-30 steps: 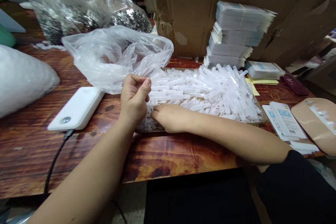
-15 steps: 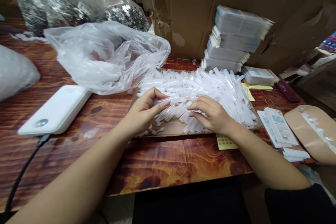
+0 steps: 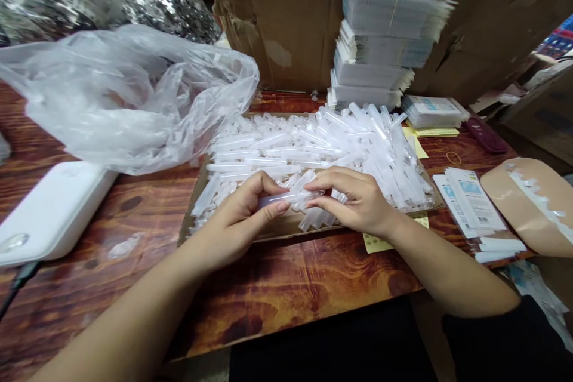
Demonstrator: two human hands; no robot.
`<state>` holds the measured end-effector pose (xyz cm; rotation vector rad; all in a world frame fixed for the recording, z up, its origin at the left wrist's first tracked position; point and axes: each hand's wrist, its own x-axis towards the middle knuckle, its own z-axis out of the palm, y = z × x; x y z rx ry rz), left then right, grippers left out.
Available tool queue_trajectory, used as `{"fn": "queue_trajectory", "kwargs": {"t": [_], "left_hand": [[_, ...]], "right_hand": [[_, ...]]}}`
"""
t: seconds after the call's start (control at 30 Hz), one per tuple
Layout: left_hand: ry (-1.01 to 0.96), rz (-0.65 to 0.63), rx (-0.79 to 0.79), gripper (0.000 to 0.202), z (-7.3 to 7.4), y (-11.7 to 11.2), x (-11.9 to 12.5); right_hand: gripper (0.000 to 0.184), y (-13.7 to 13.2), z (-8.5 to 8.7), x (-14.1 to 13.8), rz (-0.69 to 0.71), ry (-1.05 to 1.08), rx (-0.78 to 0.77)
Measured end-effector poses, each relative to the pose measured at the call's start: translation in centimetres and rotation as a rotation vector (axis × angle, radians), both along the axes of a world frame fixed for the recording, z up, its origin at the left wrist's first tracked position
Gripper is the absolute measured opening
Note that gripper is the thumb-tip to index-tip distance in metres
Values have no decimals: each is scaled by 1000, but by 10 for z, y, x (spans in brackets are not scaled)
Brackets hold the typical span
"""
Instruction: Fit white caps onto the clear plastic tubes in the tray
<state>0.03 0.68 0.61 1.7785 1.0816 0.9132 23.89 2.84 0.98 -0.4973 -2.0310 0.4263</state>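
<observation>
My left hand [image 3: 242, 218] and my right hand [image 3: 353, 200] together pinch one clear plastic tube [image 3: 290, 197], held level between them just above the near edge of a flat cardboard tray [image 3: 197, 191]. The left fingers grip the tube's left end, the right fingers its right end. Behind the hands the tray carries a heap of several more clear plastic tubes [image 3: 322, 143].
A crumpled clear plastic bag [image 3: 129, 95] lies left of the tray. A white power bank [image 3: 49, 212] with a black cable sits at far left. Stacked packets [image 3: 385, 48] stand against a cardboard box [image 3: 290, 6]. Printed labels [image 3: 465, 203] and a tan pad [image 3: 528, 203] lie at right.
My right hand moved from the tray's left corner to the middle of the pile and then met the left hand. Both hands now hold one tube. The view shifted right.
</observation>
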Motion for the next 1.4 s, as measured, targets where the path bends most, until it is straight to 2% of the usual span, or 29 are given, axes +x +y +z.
{"fn": "queue_trajectory", "kwargs": {"t": [0.07, 0.17, 0.2, 0.3, 0.37, 0.47, 0.63, 0.7, 0.83, 0.87, 0.93, 1.0, 1.1, 1.17, 1.23, 1.3, 1.37, 1.4], "left_hand": [[32, 5, 49, 17, -1, -2, 1], [45, 10, 82, 14, -2, -6, 2], [30, 7, 74, 14, -1, -6, 3], [-51, -6, 30, 16, 0, -7, 4], [-81, -13, 5, 17, 1, -7, 5], [-144, -9, -65, 20, 2, -8, 7], [-323, -80, -280, 30, 2, -11, 11], [-341, -87, -317, 31, 1, -11, 12], [-327, -107, -328, 27, -1, -12, 12], [-285, -96, -266, 24, -2, -13, 13], [-128, -47, -27, 14, -1, -15, 13], [60, -14, 320, 9, 0, -18, 15], [281, -41, 817, 23, 5, -22, 18], [380, -55, 1039, 26, 9, -23, 21], [438, -51, 1173, 25, 12, -24, 22], [449, -55, 1214, 24, 13, -23, 21], [421, 2, 1131, 27, 13, -17, 15], [406, 62, 1040, 30, 13, -13, 9]], "right_hand": [[9, -3, 1, -2, -37, -22, -64], [40, -7, 6, -4, -90, -127, -262], [41, -8, 8, -4, -95, -154, -294], [19, -10, 14, -3, -56, -153, -234], [15, -12, 15, -3, -32, -163, -252], [24, -14, 16, -4, -65, -212, -365], [20, -16, 15, -5, -65, -194, -262], [24, -16, 15, -5, -85, -197, -309], [13, -16, 16, -5, -19, -184, -273], [12, -16, 17, -6, -13, -179, -300], [22, -16, 17, -8, -19, -151, -486], [34, -17, 18, -9, 31, -87, -825], [44, -16, 19, -9, 211, 17, -1365], [42, -15, 22, -8, 290, 53, -1573], [41, -15, 28, -7, 311, 59, -1624], [43, -15, 38, -4, 300, -15, -1544], [43, -11, 50, 3, 202, -124, -1331], [41, -7, 57, 8, 106, -155, -1169]]}}
